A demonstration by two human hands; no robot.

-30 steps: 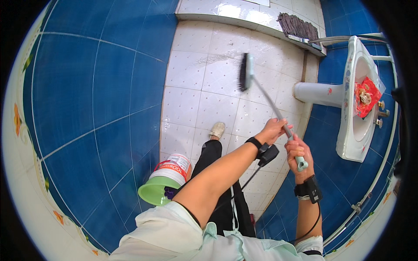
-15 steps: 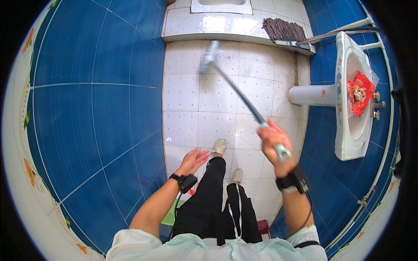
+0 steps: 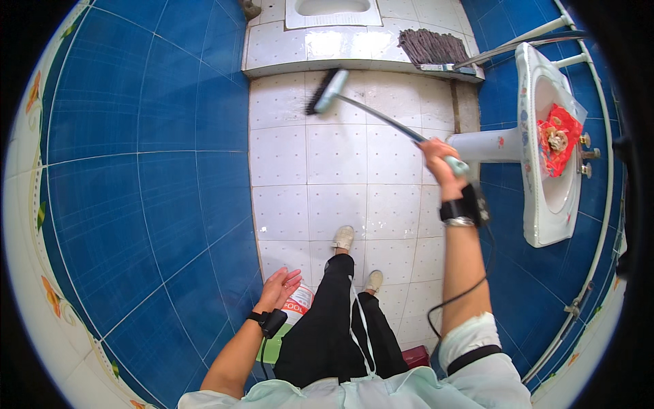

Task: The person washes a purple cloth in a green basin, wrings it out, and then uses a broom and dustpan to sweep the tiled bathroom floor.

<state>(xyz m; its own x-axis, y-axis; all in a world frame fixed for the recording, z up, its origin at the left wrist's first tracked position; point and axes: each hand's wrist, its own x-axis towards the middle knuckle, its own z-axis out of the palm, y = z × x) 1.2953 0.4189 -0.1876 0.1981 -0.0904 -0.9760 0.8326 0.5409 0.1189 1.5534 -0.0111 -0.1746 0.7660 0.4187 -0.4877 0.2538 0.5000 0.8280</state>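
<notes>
Here, in a narrow washroom walled in blue tile (image 3: 157,170), a person looks down on a long-handled scrubbing brush (image 3: 381,119) held out over the white floor tiles (image 3: 340,184). The right hand (image 3: 439,160) is closed around the pale grip at the handle's near end, wrist banded by a black strap with a small device. From that fist the handle runs up and to the left in the frame, its long axis slanting away from the person toward the raised white step (image 3: 354,48) at the far end of the room. The brush head (image 3: 325,92), pale-backed with dark bristles, sits at the far tip, just short of the step's front edge and well apart from the hand; whether the bristles touch the floor cannot be told.

The left hand (image 3: 279,290) is low at the person's side, well apart from the brush, open with fingers spread and gripping nothing. Just beside it stands a white plastic container with a red label and green base (image 3: 289,320), partly hidden by the forearm and the black trousers (image 3: 334,320). Two pale shoes (image 3: 343,237) stand on the floor tiles below the brush.

To the right, a white pedestal basin (image 3: 545,204) holds something red (image 3: 558,136). A dark broom head (image 3: 432,48) lies on the step near the basin.
</notes>
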